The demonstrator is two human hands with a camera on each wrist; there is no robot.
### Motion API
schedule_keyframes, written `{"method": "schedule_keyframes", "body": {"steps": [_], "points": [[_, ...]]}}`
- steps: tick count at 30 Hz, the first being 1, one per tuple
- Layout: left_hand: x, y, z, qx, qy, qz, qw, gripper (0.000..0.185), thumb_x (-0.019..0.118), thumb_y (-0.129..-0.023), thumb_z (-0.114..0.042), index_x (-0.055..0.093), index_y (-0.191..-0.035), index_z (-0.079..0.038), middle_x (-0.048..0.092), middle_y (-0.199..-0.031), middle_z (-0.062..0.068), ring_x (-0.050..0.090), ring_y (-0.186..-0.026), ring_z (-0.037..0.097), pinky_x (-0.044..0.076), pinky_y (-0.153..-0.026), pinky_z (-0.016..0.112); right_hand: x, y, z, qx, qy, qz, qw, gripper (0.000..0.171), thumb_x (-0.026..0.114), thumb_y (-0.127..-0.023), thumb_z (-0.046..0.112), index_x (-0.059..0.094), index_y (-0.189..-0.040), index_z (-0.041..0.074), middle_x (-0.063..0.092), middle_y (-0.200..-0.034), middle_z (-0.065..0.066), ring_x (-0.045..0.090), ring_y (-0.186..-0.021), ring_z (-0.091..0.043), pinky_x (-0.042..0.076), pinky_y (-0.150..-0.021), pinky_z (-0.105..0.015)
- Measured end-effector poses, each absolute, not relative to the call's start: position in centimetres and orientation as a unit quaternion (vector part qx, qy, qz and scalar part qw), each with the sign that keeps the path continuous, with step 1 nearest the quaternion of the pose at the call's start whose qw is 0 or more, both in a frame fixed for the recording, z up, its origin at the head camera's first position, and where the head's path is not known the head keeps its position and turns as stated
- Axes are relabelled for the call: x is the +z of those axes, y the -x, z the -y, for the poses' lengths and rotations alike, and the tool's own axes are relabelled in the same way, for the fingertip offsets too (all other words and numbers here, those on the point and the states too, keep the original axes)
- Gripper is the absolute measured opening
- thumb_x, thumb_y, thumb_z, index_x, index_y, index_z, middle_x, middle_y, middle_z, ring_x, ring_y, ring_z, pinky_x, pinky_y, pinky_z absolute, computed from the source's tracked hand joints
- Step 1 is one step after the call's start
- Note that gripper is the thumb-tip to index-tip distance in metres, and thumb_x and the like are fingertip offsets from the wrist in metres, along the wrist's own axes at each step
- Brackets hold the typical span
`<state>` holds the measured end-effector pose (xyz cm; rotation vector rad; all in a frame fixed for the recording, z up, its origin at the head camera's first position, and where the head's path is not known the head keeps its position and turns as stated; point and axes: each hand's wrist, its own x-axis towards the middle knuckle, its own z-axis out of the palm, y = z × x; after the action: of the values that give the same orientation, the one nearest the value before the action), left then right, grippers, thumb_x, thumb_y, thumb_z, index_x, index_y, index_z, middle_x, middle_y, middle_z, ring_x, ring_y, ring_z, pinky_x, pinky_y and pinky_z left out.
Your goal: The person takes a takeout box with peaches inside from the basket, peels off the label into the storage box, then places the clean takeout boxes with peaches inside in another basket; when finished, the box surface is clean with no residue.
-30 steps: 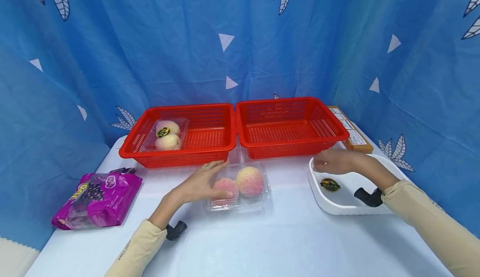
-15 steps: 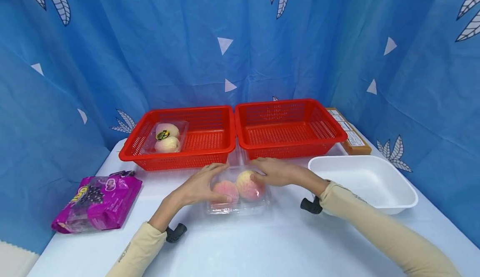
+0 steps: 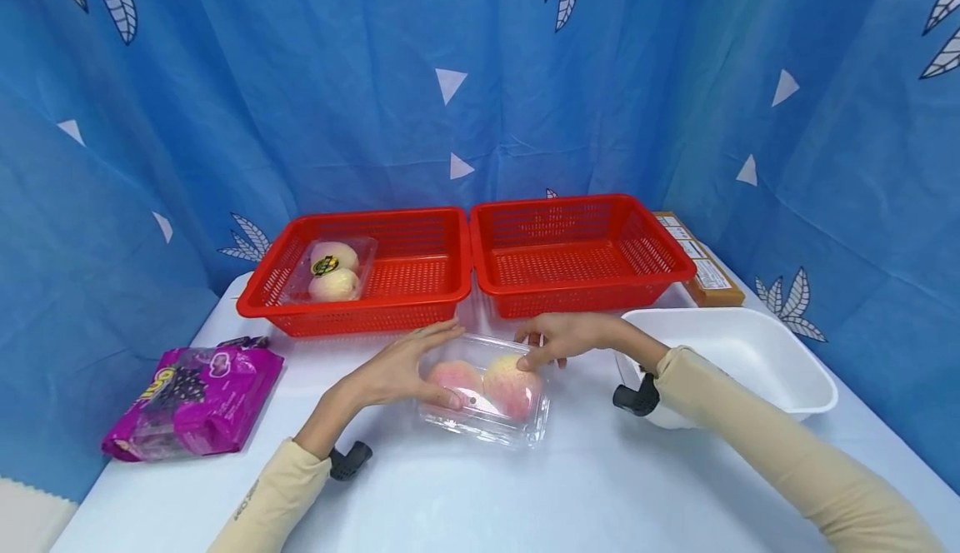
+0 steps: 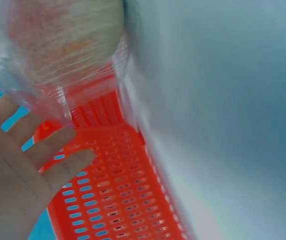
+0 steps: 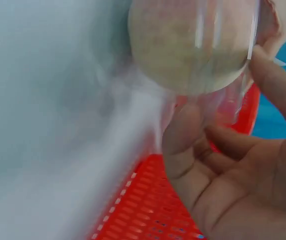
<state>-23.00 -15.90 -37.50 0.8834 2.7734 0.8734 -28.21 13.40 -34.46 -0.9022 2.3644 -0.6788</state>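
Observation:
A clear plastic fruit box (image 3: 495,407) with two pink-yellow fruits stands tilted on the white table (image 3: 480,503), in front of the two red baskets. My left hand (image 3: 456,366) holds its left end, fingers along the far edge and thumb on the near side. My right hand (image 3: 528,351) pinches the box's far right rim. The left wrist view shows my left hand's fingers (image 4: 58,150) under the box (image 4: 63,45). In the right wrist view, thumb and curled fingers (image 5: 193,145) pinch the clear plastic around a fruit (image 5: 193,45).
The left red basket (image 3: 352,313) holds another clear box of two pale fruits (image 3: 332,270). The right red basket (image 3: 585,296) is bare. A white tray (image 3: 750,349) sits at the right, a brown carton (image 3: 701,266) behind it, a purple snack bag (image 3: 191,399) at the left.
My right hand left the white tray and came to the box's right side. The dark label seen in the tray is gone. The box now sits tilted, slightly nearer.

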Motion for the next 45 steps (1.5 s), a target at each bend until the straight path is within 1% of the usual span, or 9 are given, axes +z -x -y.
{"method": "schedule_keyframes", "body": {"steps": [4, 8, 14, 18, 22, 29, 34, 38, 45], "points": [[-37.2, 22.8, 15.7, 0.281, -0.293, -0.912, 0.054, 0.098, 0.074, -0.065, -0.068, 0.036, -0.148, -0.032, 0.032, -0.154, -0.005, 0.028, -0.143, 0.023, 0.027, -0.110, 0.058, -35.0, 27.5, -14.5, -0.299, 0.306, -0.845, 0.322, 0.040, 0.073, -0.081, 0.038, 0.055, -0.102, 0.008, 0.058, -0.087, -0.005, 0.061, -0.068, -0.024, 0.057, -0.055, -0.036], [-36.4, 22.8, 15.4, 0.281, -0.299, -0.911, 0.034, 0.086, 0.070, -0.073, -0.065, 0.039, -0.147, -0.031, 0.038, -0.151, -0.008, 0.031, -0.141, 0.020, 0.028, -0.111, 0.055, -35.4, 26.4, -15.8, -0.340, 0.276, -0.826, 0.357, 0.042, 0.071, -0.080, 0.041, 0.050, -0.096, 0.009, 0.059, -0.085, -0.006, 0.061, -0.066, -0.023, 0.057, -0.056, -0.036], [-34.4, 24.7, 14.7, 0.325, -0.310, -0.888, -0.105, 0.056, 0.066, -0.088, -0.044, 0.052, -0.138, -0.022, 0.054, -0.136, -0.003, 0.051, -0.124, 0.020, 0.044, -0.100, 0.047, -34.7, 24.2, -18.7, -0.389, 0.268, -0.819, 0.326, 0.041, 0.070, -0.081, 0.040, 0.043, -0.086, 0.010, 0.055, -0.073, -0.009, 0.063, -0.063, -0.023, 0.057, -0.055, -0.036], [-33.2, 27.0, 13.8, 0.304, -0.275, -0.899, -0.156, 0.056, 0.062, -0.091, -0.042, 0.048, -0.141, -0.019, 0.051, -0.138, 0.003, 0.047, -0.127, 0.024, 0.042, -0.102, 0.052, -33.5, 22.8, -21.0, -0.421, 0.269, -0.813, 0.298, 0.039, 0.068, -0.084, 0.035, 0.045, -0.094, 0.004, 0.059, -0.083, -0.013, 0.065, -0.070, -0.027, 0.058, -0.057, -0.039], [-33.2, 29.5, 12.4, 0.266, -0.240, -0.924, -0.133, 0.065, 0.055, -0.093, -0.048, 0.038, -0.148, -0.016, 0.039, -0.150, 0.007, 0.033, -0.138, 0.029, 0.032, -0.108, 0.057, -31.7, 22.6, -23.8, -0.478, 0.278, -0.787, 0.275, 0.038, 0.062, -0.089, 0.024, 0.045, -0.114, 0.001, 0.063, -0.097, -0.015, 0.068, -0.080, -0.032, 0.058, -0.061, -0.044], [-34.7, 32.4, 9.9, 0.197, -0.221, -0.954, -0.057, 0.075, 0.040, -0.096, -0.057, 0.026, -0.152, -0.009, 0.020, -0.159, 0.008, 0.011, -0.147, 0.031, 0.013, -0.117, 0.050, -28.1, 26.0, -27.7, -0.600, 0.301, -0.705, 0.229, 0.017, 0.043, -0.101, 0.013, 0.050, -0.117, 0.011, 0.067, -0.096, -0.001, 0.065, -0.072, -0.014, 0.058, -0.063, -0.034], [-35.6, 32.7, 9.4, 0.157, -0.202, -0.966, -0.044, 0.075, 0.036, -0.096, -0.060, 0.027, -0.152, -0.010, 0.020, -0.159, 0.006, 0.013, -0.147, 0.032, 0.014, -0.117, 0.050, -26.6, 29.9, -28.3, -0.631, 0.193, -0.732, 0.168, 0.009, 0.049, -0.100, 0.017, 0.049, -0.107, 0.011, 0.063, -0.091, 0.001, 0.061, -0.066, -0.010, 0.056, -0.063, -0.023], [-35.8, 32.5, 9.3, 0.145, -0.198, -0.968, -0.053, 0.075, 0.034, -0.096, -0.060, 0.028, -0.151, -0.010, 0.021, -0.159, 0.006, 0.016, -0.146, 0.033, 0.016, -0.117, 0.050, -26.8, 33.1, -27.9, -0.595, 0.098, -0.789, 0.122, 0.018, 0.056, -0.097, 0.026, 0.044, -0.104, 0.014, 0.057, -0.093, 0.003, 0.058, -0.075, -0.010, 0.053, -0.065, -0.019], [-35.9, 32.4, 9.2, 0.147, -0.199, -0.967, -0.068, 0.074, 0.034, -0.097, -0.059, 0.029, -0.151, -0.010, 0.023, -0.158, 0.007, 0.016, -0.146, 0.034, 0.015, -0.117, 0.051, -28.5, 37.7, -27.8, -0.595, 0.045, -0.789, 0.146, 0.020, 0.056, -0.097, 0.024, 0.043, -0.099, 0.008, 0.048, -0.071, 0.000, 0.054, -0.060, -0.011, 0.057, -0.069, -0.026]]}}
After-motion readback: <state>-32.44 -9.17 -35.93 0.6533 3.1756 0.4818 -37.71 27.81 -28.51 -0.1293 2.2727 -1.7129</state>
